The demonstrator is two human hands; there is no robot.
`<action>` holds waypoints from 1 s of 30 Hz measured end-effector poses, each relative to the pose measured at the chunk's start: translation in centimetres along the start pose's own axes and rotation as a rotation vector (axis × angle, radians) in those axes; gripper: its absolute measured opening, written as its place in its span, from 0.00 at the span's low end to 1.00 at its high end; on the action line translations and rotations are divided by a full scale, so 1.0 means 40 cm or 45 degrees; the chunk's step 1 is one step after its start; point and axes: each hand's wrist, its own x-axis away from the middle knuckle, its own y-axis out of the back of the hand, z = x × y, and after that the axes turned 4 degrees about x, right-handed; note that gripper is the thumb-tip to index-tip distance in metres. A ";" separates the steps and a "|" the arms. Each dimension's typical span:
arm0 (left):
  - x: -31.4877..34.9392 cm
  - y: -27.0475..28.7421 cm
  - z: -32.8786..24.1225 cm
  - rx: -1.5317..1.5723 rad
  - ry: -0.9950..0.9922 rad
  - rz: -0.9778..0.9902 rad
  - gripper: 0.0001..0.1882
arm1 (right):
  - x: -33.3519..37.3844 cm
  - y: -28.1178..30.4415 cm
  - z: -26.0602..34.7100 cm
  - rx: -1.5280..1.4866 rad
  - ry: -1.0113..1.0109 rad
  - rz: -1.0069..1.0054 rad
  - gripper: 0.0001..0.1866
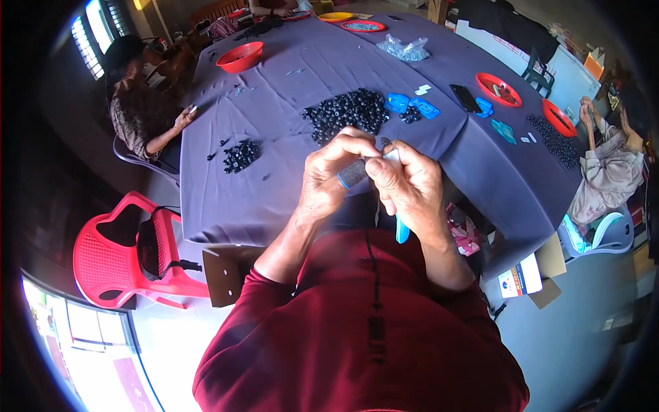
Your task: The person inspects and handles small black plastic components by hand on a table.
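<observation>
In front of my chest, both hands are brought together above the table's near edge. My left hand (329, 168) is closed in a pinch, its thumb wearing a dark finger sleeve (353, 174) with a blue rim. A small black piece (386, 144) shows at the meeting fingertips, mostly hidden. Closed around a slim tool with a light blue handle (402, 230), my right hand (415, 180) presses its thumb near the tool's whitish upper part; its working end cannot be made out. Just beyond my hands lies a large heap of small black parts (347, 113).
A smaller black pile (241, 156) lies left on the purple-grey tablecloth (226, 206). Blue plastic pieces (424, 108), a phone (465, 98) and red bowls (240, 58) are spread about. People sit left (141, 110) and right (607, 172). A red chair (120, 254) stands at left.
</observation>
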 end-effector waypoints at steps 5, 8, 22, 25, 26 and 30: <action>0.002 -0.029 0.004 0.108 0.078 -0.034 0.08 | 0.007 0.017 0.009 -0.149 -0.119 0.079 0.13; 0.005 -0.045 0.006 0.319 0.122 -0.066 0.08 | 0.009 0.023 0.010 -0.157 -0.111 0.105 0.12; 0.007 -0.057 0.006 0.520 0.230 -0.069 0.07 | 0.021 0.034 0.014 -0.167 -0.181 0.153 0.10; 0.011 -0.058 0.011 0.585 0.263 -0.113 0.08 | 0.025 0.027 0.018 -0.093 -0.159 0.095 0.10; 0.011 -0.058 0.012 0.584 0.261 -0.114 0.08 | 0.026 0.026 0.018 -0.075 -0.148 0.087 0.10; 0.010 -0.055 0.017 0.732 0.327 -0.132 0.08 | 0.026 0.027 0.017 -0.012 -0.100 0.064 0.11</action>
